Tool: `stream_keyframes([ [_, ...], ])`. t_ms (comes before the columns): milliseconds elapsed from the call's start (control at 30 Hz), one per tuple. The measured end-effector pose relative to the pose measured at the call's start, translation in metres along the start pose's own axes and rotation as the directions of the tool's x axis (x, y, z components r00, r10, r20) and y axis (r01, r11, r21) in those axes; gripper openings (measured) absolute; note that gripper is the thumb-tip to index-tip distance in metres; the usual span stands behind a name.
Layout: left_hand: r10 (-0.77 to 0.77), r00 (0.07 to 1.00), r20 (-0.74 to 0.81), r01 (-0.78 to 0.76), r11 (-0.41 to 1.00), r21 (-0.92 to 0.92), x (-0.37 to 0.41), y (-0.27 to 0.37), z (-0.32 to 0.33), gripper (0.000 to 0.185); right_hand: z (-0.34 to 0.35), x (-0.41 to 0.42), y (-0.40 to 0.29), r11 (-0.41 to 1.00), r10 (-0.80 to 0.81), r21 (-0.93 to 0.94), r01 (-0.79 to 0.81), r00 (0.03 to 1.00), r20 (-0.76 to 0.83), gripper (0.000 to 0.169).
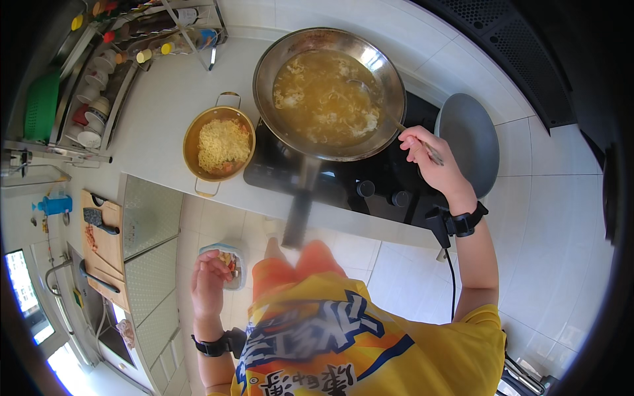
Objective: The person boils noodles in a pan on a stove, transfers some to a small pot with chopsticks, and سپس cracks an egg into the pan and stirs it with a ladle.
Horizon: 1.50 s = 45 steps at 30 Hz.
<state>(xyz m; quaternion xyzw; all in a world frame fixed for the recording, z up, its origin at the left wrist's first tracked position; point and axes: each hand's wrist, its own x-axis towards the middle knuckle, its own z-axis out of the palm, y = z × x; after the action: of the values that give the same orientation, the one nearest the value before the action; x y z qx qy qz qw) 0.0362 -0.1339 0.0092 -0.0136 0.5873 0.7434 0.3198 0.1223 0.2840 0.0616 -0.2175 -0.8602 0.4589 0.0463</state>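
Note:
My right hand (431, 158) grips the handle of a metal ladle or spoon (396, 121), whose head dips into yellowish, egg-flecked soup (327, 99). The soup sits in a large steel wok (267, 64) on the black cooktop (327, 190), its long handle pointing towards me. Left of the wok, a gold-coloured two-handled pot (190, 158) holds a mass of noodles (225, 143) with some orange bits. My left hand (210, 277) hangs below the counter edge with nothing in it, fingers loosely curled and apart, above a lined bin (237, 252).
A grey pan (468, 143) leans on the wall at the right. Bottles (183, 42) and a rack of bowls (94, 106) stand at upper left. On a wooden cutting board (106, 247) lie a cleaver (99, 220) and a black-handled knife (99, 279). A cable (453, 282) hangs from my right wrist.

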Motion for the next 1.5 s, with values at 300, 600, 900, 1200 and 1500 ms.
stream_keyframes([
  [300, -0.001, 1.0, 0.015, 0.002, 0.999, -0.033, 0.001, -0.001, 0.001, 0.03, 0.002, 0.005, 0.008, 0.88, 0.19, 0.448, -0.156, 0.981, -0.031, 0.027],
  [600, -0.001, 1.0, 0.031, 0.002, 1.0, -0.028, 0.004, -0.001, 0.003, 0.03, 0.002, 0.001, 0.004, 0.805, 0.224, 0.577, -0.141, 0.972, -0.076, 0.026],
  [900, 0.001, 0.999, 0.04, 0.0, 1.0, -0.023, 0.004, 0.0, 0.003, 0.03, -0.002, -0.003, -0.006, 0.814, 0.193, 0.57, -0.116, 0.978, -0.077, 0.026],
  [1200, 0.0, 1.0, 0.026, 0.0, 1.0, -0.015, 0.006, 0.001, 0.003, 0.03, -0.015, -0.019, -0.043, 0.9, -0.301, -0.283, 0.331, 0.942, 0.145, 0.01],
  [1500, 0.001, 1.0, 0.019, 0.0, 1.0, -0.03, 0.009, 0.0, 0.005, 0.029, -0.023, -0.014, -0.024, 0.892, -0.292, -0.353, 0.282, 0.956, 0.026, 0.007],
])
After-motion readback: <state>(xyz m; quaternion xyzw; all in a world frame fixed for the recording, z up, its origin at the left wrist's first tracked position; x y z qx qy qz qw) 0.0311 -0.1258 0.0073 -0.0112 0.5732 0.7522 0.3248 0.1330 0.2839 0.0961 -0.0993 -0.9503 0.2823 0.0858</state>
